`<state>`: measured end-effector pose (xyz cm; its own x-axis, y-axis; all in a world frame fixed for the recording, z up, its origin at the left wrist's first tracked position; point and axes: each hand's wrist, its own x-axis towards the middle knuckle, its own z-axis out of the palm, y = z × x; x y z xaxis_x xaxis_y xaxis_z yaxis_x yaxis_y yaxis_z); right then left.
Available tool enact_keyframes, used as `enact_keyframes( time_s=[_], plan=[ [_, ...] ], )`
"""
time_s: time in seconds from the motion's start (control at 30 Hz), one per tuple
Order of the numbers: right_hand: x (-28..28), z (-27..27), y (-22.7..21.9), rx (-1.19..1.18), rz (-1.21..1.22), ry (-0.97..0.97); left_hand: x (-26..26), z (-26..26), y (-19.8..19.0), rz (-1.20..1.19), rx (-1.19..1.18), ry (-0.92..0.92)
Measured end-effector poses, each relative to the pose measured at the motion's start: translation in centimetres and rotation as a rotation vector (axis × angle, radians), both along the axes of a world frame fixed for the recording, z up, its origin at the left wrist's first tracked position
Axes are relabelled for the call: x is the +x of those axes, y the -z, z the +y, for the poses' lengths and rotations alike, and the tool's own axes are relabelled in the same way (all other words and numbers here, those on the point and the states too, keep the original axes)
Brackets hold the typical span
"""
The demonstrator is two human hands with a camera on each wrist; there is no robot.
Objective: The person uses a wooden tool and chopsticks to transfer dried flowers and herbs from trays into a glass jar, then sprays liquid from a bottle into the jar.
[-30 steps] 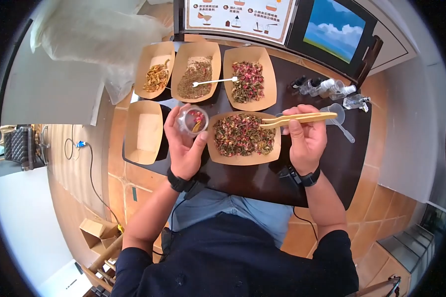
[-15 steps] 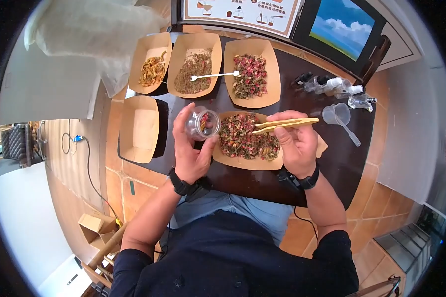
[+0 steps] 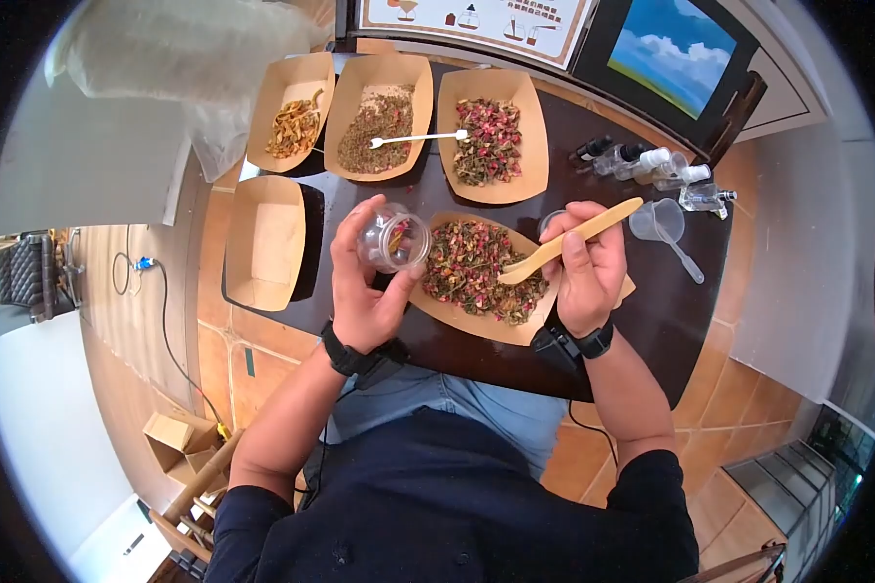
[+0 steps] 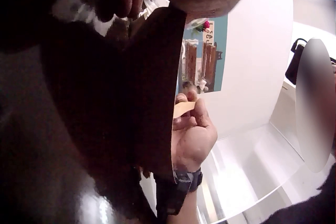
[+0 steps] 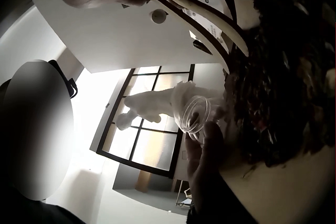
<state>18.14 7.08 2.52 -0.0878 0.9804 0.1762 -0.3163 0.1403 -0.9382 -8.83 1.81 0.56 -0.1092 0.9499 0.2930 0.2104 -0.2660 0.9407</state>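
My left hand [image 3: 365,301] grips a small clear jar [image 3: 395,239] that is tilted with its open mouth facing right; some red and yellow dried bits show inside. Between the fingers and thumb of my right hand [image 3: 591,277] are wooden tongs [image 3: 574,239], their tips at the dried flower mix in a paper tray [image 3: 496,332]. In the right wrist view the two arms of the tongs [image 5: 210,19] stand a little apart over the dark mix [image 5: 278,87]. The jar [image 5: 197,115] also shows there, in the left hand's fingers.
Three paper trays of dried material line the back: yellow pieces [image 3: 295,128], brownish bits [image 3: 379,126] and rosebuds [image 3: 494,141]. A white plastic spoon [image 3: 418,139] lies across two of them. A bare tray [image 3: 266,243] sits left; small bottles [image 3: 642,165] and a measuring cup [image 3: 656,222] stand right.
The jar has turned from upright to tilted, mouth toward the right. The tongs have swung to a steeper slant, and their tips have come down to the mix in the near tray.
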Motion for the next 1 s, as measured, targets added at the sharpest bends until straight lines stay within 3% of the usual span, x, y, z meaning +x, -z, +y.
enact_keyframes(
  time_s=[0.13, 0.43, 0.67, 0.77, 0.87, 0.9, 1.0],
  plan=[
    [-0.5, 0.2, 0.2, 0.021, 0.02, 0.008, -0.2, -0.2, -0.3, -0.157, -0.033, 0.062],
    [-0.3, 1.1, -0.3, 0.141, 0.013, 0.013, -1.0, -0.1, -0.6, -0.105, -0.042, 0.174],
    [1.7, 0.4, -5.4, -0.054, -0.128, -0.006, -1.2, -0.2, -0.6, -0.089, -0.071, 0.2],
    [2.2, 0.3, -6.7, -0.209, -0.221, -0.131, -1.2, -0.3, -0.7, -0.1, -0.082, 0.193],
    [1.9, 0.1, -6.0, -0.198, -0.228, -0.124, -1.4, -0.3, -0.8, -0.053, -0.082, 0.172],
    [1.8, 0.1, -5.4, -0.197, -0.215, -0.119, -0.9, -0.5, -1.0, -0.187, -0.161, 0.141],
    [1.5, 0.2, -4.1, -0.17, -0.198, -0.099, -1.2, 0.0, -2.0, -0.253, -0.187, 0.11]
  ],
)
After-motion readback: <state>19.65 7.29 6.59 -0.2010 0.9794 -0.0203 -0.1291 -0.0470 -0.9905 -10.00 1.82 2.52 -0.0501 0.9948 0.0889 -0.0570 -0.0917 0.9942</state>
